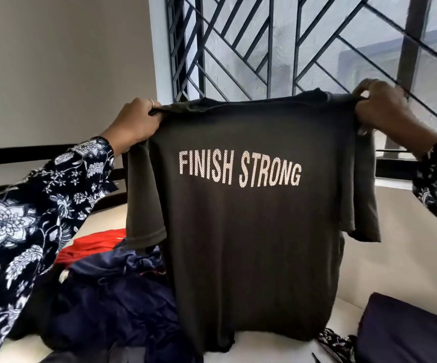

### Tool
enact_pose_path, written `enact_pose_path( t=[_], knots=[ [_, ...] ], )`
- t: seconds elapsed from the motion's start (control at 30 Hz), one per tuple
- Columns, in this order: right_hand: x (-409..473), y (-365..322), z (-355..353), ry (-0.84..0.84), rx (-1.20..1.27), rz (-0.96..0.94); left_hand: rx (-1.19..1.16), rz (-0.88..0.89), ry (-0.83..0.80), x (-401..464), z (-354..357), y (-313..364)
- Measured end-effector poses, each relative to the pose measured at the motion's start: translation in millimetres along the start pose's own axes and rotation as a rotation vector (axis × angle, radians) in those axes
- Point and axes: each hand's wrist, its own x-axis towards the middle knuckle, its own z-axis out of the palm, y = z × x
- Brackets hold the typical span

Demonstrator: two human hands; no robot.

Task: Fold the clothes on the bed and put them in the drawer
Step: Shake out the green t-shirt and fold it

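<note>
A dark olive T-shirt [251, 244] with white "FINISH STRONG" lettering hangs spread out in the air above the bed [395, 258]. My left hand [133, 124] grips its left shoulder, and my right hand [385, 111] grips its right shoulder. The shirt's hem reaches down to the mattress. A heap of unfolded clothes lies at the lower left: navy garments [117, 297] and a red one [94, 244]. No drawer is in view.
A folded dark navy piece [411, 331] lies on the bed at the lower right, beside a patterned black-and-white cloth [338, 344]. A barred window [290, 48] stands behind the bed, and a dark bed frame [15, 155] runs along the left wall.
</note>
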Motion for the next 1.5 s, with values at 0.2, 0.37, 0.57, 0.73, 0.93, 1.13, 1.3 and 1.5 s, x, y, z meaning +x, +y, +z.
enact_pose_path(
  t=[0.2,0.37,0.57,0.73,0.93,1.13,1.3,1.5],
  knots=[
    [-15,14,40,-0.286,0.204,0.132,0.01,-0.042,-0.316,-15,12,-4],
    [-44,-26,68,-0.438,0.215,-0.012,0.09,0.052,-0.688,-35,46,30],
    [-92,-77,99,-0.531,0.53,-0.106,-0.157,0.024,-0.704,-54,98,59],
    [-117,-71,106,-0.198,0.409,-0.237,-0.331,-0.254,-0.508,-59,116,57],
    [-161,-80,100,-0.508,0.289,-0.231,-0.857,-0.667,-0.293,-50,119,72],
    [-124,-62,114,-0.316,0.468,-0.035,-1.097,-0.646,-0.234,-43,109,103],
    [-73,-5,92,-0.184,0.429,0.087,-0.679,-0.471,0.077,-26,97,60],
    [-34,51,27,0.005,0.171,0.12,-0.724,-0.6,0.334,-5,74,2]
  ],
)
